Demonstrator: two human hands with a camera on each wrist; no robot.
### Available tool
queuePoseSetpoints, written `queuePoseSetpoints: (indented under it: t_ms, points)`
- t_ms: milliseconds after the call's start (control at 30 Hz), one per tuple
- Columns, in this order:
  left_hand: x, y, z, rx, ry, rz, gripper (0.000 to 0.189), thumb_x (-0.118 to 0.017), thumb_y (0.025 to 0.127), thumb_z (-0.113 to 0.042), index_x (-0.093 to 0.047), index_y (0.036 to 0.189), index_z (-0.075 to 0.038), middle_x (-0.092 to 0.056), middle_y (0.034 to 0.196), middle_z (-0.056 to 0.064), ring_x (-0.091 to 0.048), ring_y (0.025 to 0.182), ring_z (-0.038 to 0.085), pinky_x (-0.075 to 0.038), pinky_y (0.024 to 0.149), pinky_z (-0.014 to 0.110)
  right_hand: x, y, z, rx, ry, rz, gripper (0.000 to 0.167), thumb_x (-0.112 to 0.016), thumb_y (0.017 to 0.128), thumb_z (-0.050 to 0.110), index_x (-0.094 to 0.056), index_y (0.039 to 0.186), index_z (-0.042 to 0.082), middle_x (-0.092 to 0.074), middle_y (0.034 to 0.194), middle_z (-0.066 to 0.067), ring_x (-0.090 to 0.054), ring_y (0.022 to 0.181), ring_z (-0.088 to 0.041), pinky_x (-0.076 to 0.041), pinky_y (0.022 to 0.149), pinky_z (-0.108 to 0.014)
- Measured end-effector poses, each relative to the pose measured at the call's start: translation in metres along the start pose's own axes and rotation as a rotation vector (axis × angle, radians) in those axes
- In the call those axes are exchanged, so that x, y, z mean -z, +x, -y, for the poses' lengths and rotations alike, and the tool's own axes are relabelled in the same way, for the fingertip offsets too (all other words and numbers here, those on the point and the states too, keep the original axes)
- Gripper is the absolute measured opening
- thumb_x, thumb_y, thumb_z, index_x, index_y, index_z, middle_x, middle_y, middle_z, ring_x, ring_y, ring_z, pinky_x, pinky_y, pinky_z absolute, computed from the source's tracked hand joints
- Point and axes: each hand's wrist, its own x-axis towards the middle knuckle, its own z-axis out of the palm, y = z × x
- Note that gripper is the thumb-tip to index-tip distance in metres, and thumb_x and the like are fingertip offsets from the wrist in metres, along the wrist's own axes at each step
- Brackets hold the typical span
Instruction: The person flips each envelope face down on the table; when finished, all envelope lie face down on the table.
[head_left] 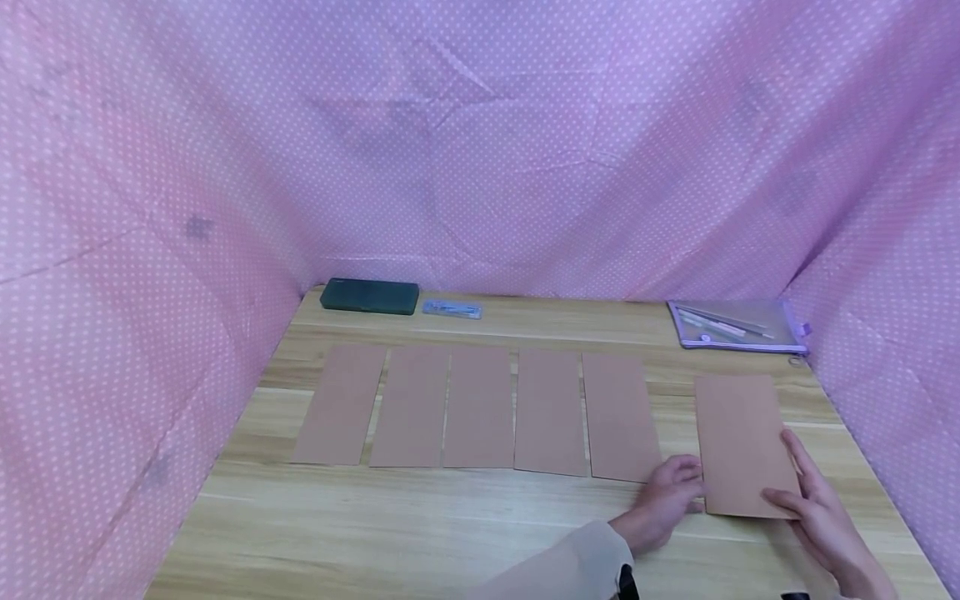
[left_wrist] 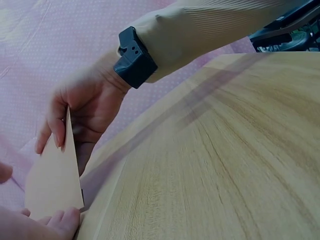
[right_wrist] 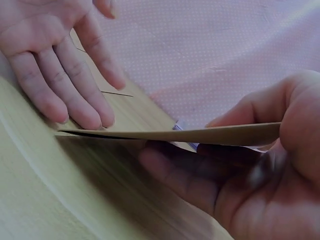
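Observation:
My right hand (head_left: 821,508) grips a brown kraft-paper card (head_left: 745,446) by its lower right corner, thumb on top and fingers beneath. In the right wrist view this card (right_wrist: 225,134) appears edge-on, tilted up from the table on the side of the right hand (right_wrist: 270,185). My left hand (head_left: 663,504) is at the card's left edge, its fingers extended. Seen from the right wrist, the fingertips of the left hand (right_wrist: 60,70) rest right at the card's lower edge. The left wrist view shows the right hand's fingers on both faces of the card (left_wrist: 55,177).
Several similar brown cards (head_left: 480,408) lie in a row on the wood-grain table (head_left: 337,533). Behind them are a dark green case (head_left: 370,297) and a small blue packet (head_left: 452,309). A purple-edged zip pouch (head_left: 735,325) with pens lies back right. Pink dotted cloth (head_left: 480,167) encloses the table.

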Motion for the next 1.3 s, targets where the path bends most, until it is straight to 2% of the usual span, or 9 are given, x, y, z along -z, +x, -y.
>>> queuePoseSetpoints:
  t_ms: [133, 433, 533, 667, 933, 1033, 1133, 1200, 1300]
  points:
    - [-0.002, 0.0, -0.001, -0.004, -0.013, -0.07, 0.04, -0.059, 0.084, 0.011, -0.062, 0.122, -0.002, -0.068, 0.121, 0.015, -0.066, 0.103, 0.026, -0.059, 0.086, 0.042, 0.0, -0.002, 0.0, 0.014, 0.04, 0.011, 0.094, -0.02, 0.089, -0.03, 0.015, 0.16, 0.02, -0.048, 0.147, 0.017, -0.058, 0.128, -0.006, -0.054, 0.097, -0.021]
    - [-0.004, -0.002, -0.004, 0.017, 0.017, -0.122, 0.053, -0.06, 0.078, 0.019, -0.066, 0.124, -0.008, -0.074, 0.107, 0.012, -0.069, 0.088, 0.021, -0.061, 0.076, 0.031, -0.011, -0.001, 0.002, 0.041, 0.345, 0.122, 0.093, -0.009, 0.089, -0.029, 0.027, 0.155, 0.024, -0.041, 0.158, 0.005, -0.052, 0.139, -0.019, -0.051, 0.105, -0.036]
    - [-0.005, -0.003, -0.007, 0.028, 0.04, -0.118, 0.061, -0.06, 0.076, 0.023, -0.067, 0.125, -0.015, -0.075, 0.102, 0.01, -0.07, 0.082, 0.019, -0.061, 0.073, 0.028, -0.013, -0.003, 0.0, 0.041, 0.32, 0.115, 0.091, -0.01, 0.09, -0.027, 0.026, 0.155, 0.024, 0.002, 0.17, 0.008, -0.049, 0.141, -0.015, -0.049, 0.106, -0.034]
    - [-0.003, -0.002, -0.008, 0.019, 0.023, -0.096, 0.066, -0.059, 0.074, 0.026, -0.067, 0.126, -0.014, -0.075, 0.1, 0.009, -0.071, 0.078, 0.022, -0.062, 0.073, 0.028, -0.014, -0.006, -0.001, 0.026, 0.208, 0.064, 0.089, -0.013, 0.091, -0.026, 0.025, 0.156, 0.023, 0.058, 0.144, 0.012, -0.046, 0.14, -0.005, -0.049, 0.106, -0.026]
    - [-0.001, -0.001, -0.01, 0.007, -0.011, -0.103, 0.064, -0.058, 0.075, 0.027, -0.069, 0.121, -0.017, -0.073, 0.104, 0.011, -0.073, 0.079, 0.037, -0.062, 0.068, 0.03, -0.015, -0.013, 0.0, -0.018, 0.014, -0.06, 0.086, -0.021, 0.095, -0.023, 0.019, 0.158, 0.019, 0.059, 0.144, 0.007, -0.042, 0.133, 0.011, -0.05, 0.098, -0.014]
    - [-0.001, -0.001, -0.012, 0.012, 0.015, -0.13, 0.063, -0.059, 0.076, 0.025, -0.07, 0.12, -0.019, -0.073, 0.107, 0.012, -0.074, 0.077, 0.036, -0.061, 0.065, 0.029, -0.015, -0.016, 0.001, -0.029, -0.005, -0.083, 0.085, -0.022, 0.095, -0.023, 0.008, 0.161, 0.022, 0.003, 0.168, -0.004, -0.053, 0.107, 0.012, -0.052, 0.083, -0.009]
    - [-0.001, -0.001, -0.013, 0.013, 0.03, -0.149, 0.063, -0.06, 0.077, 0.025, -0.07, 0.12, -0.02, -0.073, 0.109, 0.012, -0.074, 0.076, 0.033, -0.061, 0.065, 0.026, -0.016, -0.019, 0.002, -0.019, -0.019, -0.064, 0.085, -0.022, 0.095, -0.025, -0.004, 0.162, 0.024, -0.057, 0.136, 0.003, -0.047, 0.074, -0.001, -0.037, 0.055, -0.017]
    - [-0.002, -0.001, -0.014, 0.011, 0.03, -0.156, 0.062, -0.06, 0.077, 0.025, -0.07, 0.12, -0.019, -0.073, 0.11, 0.013, -0.072, 0.075, 0.029, -0.061, 0.066, 0.026, -0.016, -0.02, 0.003, -0.013, -0.009, -0.043, 0.084, -0.022, 0.095, -0.025, -0.01, 0.162, 0.025, -0.067, 0.119, 0.005, -0.049, 0.07, -0.004, -0.035, 0.053, -0.022]
    - [-0.003, -0.001, -0.014, 0.01, 0.046, -0.171, 0.061, -0.06, 0.077, 0.024, -0.071, 0.12, -0.019, -0.073, 0.108, 0.011, -0.072, 0.078, 0.023, -0.061, 0.069, 0.025, -0.016, -0.022, 0.002, -0.004, 0.072, 0.007, 0.083, -0.019, 0.095, -0.025, -0.011, 0.162, 0.025, -0.065, 0.135, -0.003, -0.066, 0.094, -0.004, -0.055, 0.07, -0.017]
